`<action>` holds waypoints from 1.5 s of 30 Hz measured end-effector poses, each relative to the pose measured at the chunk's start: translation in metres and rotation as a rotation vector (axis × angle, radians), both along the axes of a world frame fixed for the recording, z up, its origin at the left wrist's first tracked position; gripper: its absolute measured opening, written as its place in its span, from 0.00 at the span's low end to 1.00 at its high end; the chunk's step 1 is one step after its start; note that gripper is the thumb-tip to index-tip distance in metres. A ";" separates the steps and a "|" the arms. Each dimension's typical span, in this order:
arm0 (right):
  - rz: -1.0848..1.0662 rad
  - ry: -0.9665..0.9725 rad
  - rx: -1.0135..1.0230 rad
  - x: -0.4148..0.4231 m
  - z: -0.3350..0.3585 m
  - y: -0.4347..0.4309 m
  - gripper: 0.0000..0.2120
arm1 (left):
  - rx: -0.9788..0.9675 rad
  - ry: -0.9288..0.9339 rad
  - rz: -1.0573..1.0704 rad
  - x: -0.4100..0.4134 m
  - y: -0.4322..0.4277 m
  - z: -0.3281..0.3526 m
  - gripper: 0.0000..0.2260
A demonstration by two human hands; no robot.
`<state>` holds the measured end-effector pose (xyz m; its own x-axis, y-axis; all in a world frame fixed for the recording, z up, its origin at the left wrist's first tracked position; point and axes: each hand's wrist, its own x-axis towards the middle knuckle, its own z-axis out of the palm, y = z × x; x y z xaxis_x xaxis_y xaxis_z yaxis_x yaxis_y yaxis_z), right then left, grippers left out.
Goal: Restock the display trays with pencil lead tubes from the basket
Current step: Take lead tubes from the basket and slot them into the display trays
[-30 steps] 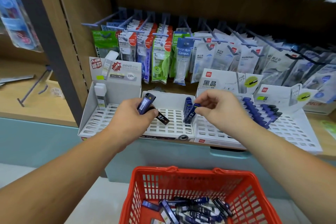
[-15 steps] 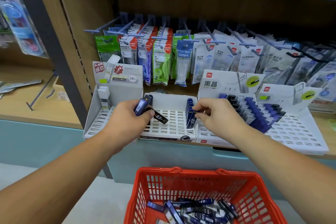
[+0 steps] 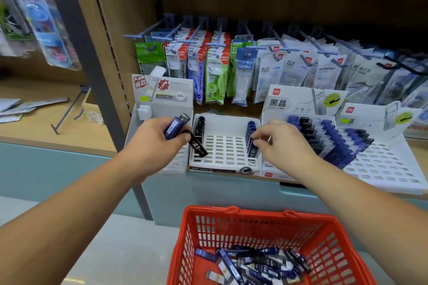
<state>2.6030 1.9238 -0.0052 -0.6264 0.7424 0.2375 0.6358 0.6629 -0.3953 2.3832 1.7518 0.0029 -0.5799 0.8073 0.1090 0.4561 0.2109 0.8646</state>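
My left hand (image 3: 154, 140) grips a blue lead tube (image 3: 174, 125) and a black lead tube (image 3: 196, 147) over the left edge of the middle white display tray (image 3: 225, 152). My right hand (image 3: 275, 140) pinches the front blue tube in the row of blue tubes (image 3: 250, 137) standing in that tray's right column. A few black tubes (image 3: 199, 127) stand in its left column. The red basket (image 3: 266, 233) below holds several loose blue and black tubes (image 3: 254, 264).
A white tray (image 3: 159, 109) on the left holds white tubes. Two white trays (image 3: 382, 164) on the right hold several rows of blue, black and grey tubes. Hanging packets (image 3: 243, 69) on blue pegs fill the shelf back. A grey upright post (image 3: 92, 69) stands left.
The view has shifted closer and to the right. My right hand has set its blue tube into the right column and stays on it. My left hand still holds its two tubes.
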 end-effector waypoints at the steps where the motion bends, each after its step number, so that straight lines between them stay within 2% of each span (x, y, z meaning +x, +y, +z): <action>1: -0.021 0.037 -0.039 0.002 -0.001 0.000 0.07 | 0.007 0.006 0.013 0.000 -0.001 0.001 0.01; 3: -0.048 0.089 -0.070 0.004 0.002 0.000 0.09 | 0.023 -0.005 0.032 0.002 -0.002 0.002 0.02; 6: 0.033 0.188 -0.070 -0.008 0.021 -0.015 0.07 | 0.027 -0.098 0.004 0.002 -0.002 0.005 0.03; 10: 0.209 0.244 -0.327 -0.039 0.032 -0.058 0.12 | 0.017 -0.328 -0.079 0.008 -0.001 0.012 0.04; 12: 0.231 0.231 -0.368 -0.050 0.025 -0.069 0.12 | 0.016 -0.357 -0.119 0.010 -0.003 0.015 0.05; 17: 0.155 0.356 -0.587 -0.046 0.032 -0.069 0.08 | 0.003 -0.360 -0.148 0.013 -0.011 0.015 0.06; 19: 0.083 0.401 -0.497 -0.037 0.040 -0.054 0.06 | 0.008 -0.311 -0.120 0.010 -0.011 0.014 0.05; 21: -0.018 0.435 -0.342 -0.024 0.044 -0.028 0.09 | 0.020 -0.264 -0.070 0.007 -0.009 0.010 0.05; 24: -0.145 0.347 -0.255 -0.001 0.034 0.001 0.14 | 0.020 -0.226 -0.021 0.007 -0.002 0.002 0.05; 28: -0.107 0.224 -0.321 0.010 0.010 0.011 0.17 | 0.020 -0.217 -0.005 0.015 0.015 -0.002 0.06; 31: -0.075 0.203 -0.311 0.007 0.009 0.011 0.12 | 0.028 -0.225 0.010 0.023 0.023 -0.002 0.06; 34: -0.033 0.275 -0.274 -0.003 0.015 0.001 0.10 | 0.023 -0.259 0.006 0.028 0.026 0.000 0.07; 36: 0.053 0.296 -0.354 -0.016 0.022 -0.014 0.08 | 0.029 -0.281 -0.008 0.029 0.026 0.003 0.07; 40: 0.169 0.319 -0.566 -0.041 0.023 -0.040 0.12 | 0.063 -0.370 -0.067 0.026 0.021 0.009 0.06; 42: 0.182 0.339 -0.595 -0.046 0.021 -0.046 0.15 | 0.050 -0.369 -0.088 0.022 0.014 0.011 0.05; 45: 0.145 0.441 -0.625 -0.048 0.023 -0.051 0.15 | -0.025 -0.351 -0.025 0.006 0.001 0.007 0.10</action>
